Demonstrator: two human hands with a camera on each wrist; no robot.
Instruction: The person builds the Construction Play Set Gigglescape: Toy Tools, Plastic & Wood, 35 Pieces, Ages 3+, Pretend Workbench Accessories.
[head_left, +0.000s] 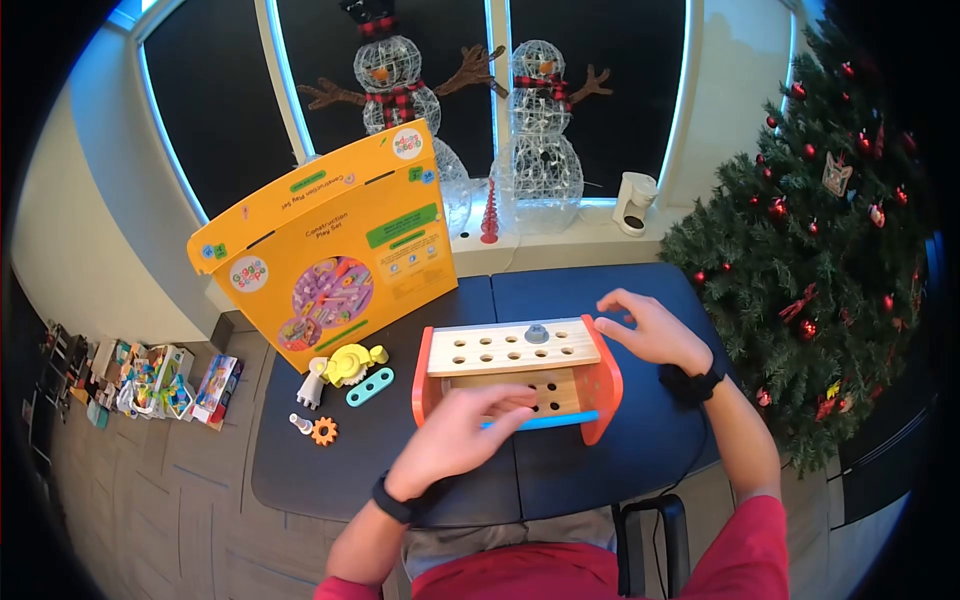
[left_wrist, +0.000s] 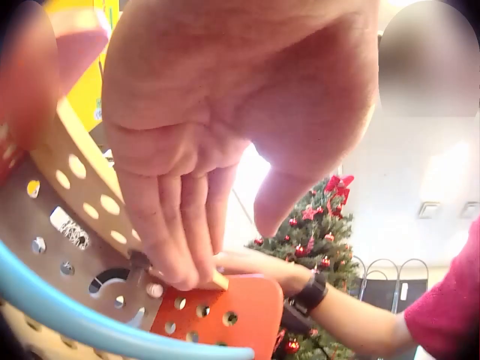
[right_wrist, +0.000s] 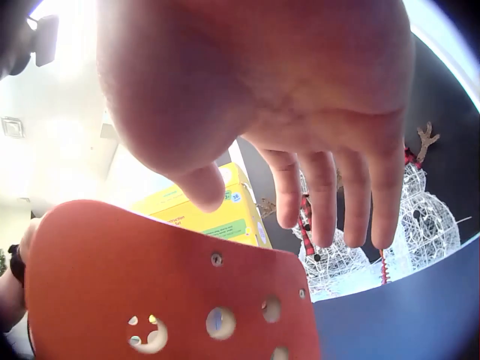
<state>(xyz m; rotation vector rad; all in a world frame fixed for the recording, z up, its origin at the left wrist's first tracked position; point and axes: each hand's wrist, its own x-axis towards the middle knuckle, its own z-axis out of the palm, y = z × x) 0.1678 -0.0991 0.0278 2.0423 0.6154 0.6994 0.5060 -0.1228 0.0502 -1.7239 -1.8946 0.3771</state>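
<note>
A toy workbench with a perforated wooden top (head_left: 512,346), orange side panels (head_left: 603,385) and a blue front bar (head_left: 552,421) stands on the dark table. One grey bolt (head_left: 537,334) sits upright in a hole of the top. My left hand (head_left: 455,435) is over the bench's front, its fingers extended above the lower shelf; in the left wrist view that hand (left_wrist: 202,165) holds nothing. My right hand (head_left: 655,330) hovers beside the right orange panel, and the right wrist view shows this hand (right_wrist: 262,112) with fingers straight and empty above the orange panel (right_wrist: 172,285).
On the table's left lie a yellow toy piece (head_left: 350,366), a white piece (head_left: 313,383), a teal strip (head_left: 371,387), an orange gear (head_left: 325,431) and a small white bolt (head_left: 300,424). A yellow box (head_left: 330,250) stands behind them. A decorated tree (head_left: 810,260) rises at right.
</note>
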